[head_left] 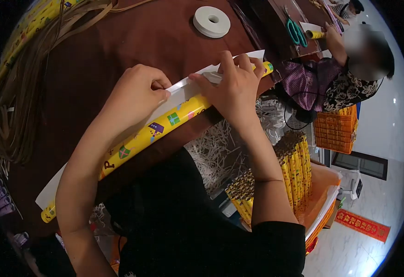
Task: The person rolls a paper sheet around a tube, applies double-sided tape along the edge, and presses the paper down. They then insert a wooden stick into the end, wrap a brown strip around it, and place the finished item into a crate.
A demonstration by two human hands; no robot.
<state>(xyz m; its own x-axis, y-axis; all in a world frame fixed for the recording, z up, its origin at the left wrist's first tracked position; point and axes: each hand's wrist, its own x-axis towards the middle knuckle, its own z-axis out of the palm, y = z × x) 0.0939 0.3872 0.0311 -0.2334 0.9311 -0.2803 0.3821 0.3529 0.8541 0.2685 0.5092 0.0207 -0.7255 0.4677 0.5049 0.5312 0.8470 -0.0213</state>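
Observation:
A long roll of yellow wrapping paper (165, 123), printed with gifts and letters, lies slantwise near the table's front edge. Its loose white edge stands up along the far side. My left hand (135, 94) is closed, pinching that white edge between thumb and fingertips near the roll's middle. Farther right, my right hand (235, 90) reaches over the roll, its fingers bent onto the white edge and the thumb pointing toward my left hand. A narrow shiny strip shows on the edge between the hands. My left forearm hides part of the roll.
A white reel of tape (199, 23) lies beyond the roll on the brown table (96, 55). Brown strips (24, 106) hang at left. Green-handled scissors (295, 32) are at upper right, near a seated person (354, 78). Finished yellow rolls (296, 175) fill a basket, beside paper scraps (218, 152).

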